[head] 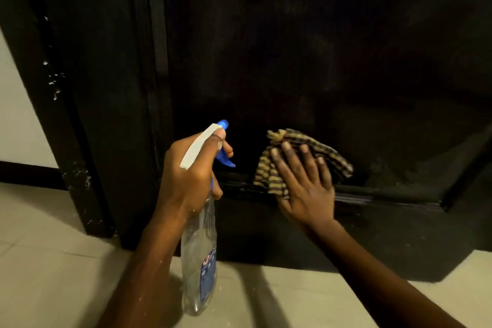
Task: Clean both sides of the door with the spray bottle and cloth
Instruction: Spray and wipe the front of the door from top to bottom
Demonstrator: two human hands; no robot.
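My hands are both low on the door [319, 48], my left hand [191, 170] curled round the neck of the spray bottle [199, 261] with the thumb lying along its white top and a finger by the blue trigger [226, 161], my right hand [306, 184] flat with fingers spread, pressing the striped cloth [266, 176] onto the dark panel just above the moulding [386, 194]. The nozzle points at the door just left of the cloth, so a squeeze now could, I think, wet my right fingers instead of the wood. The cloth is bunched and only pinned by my palm; a quick sweep might let it slip out and drop to the floor [53, 247] below my hands. Dirt may also lodge in the moulding's groove if I wipe only the flat. The door frame [80, 88], beyond my left hand, shows white flecks.
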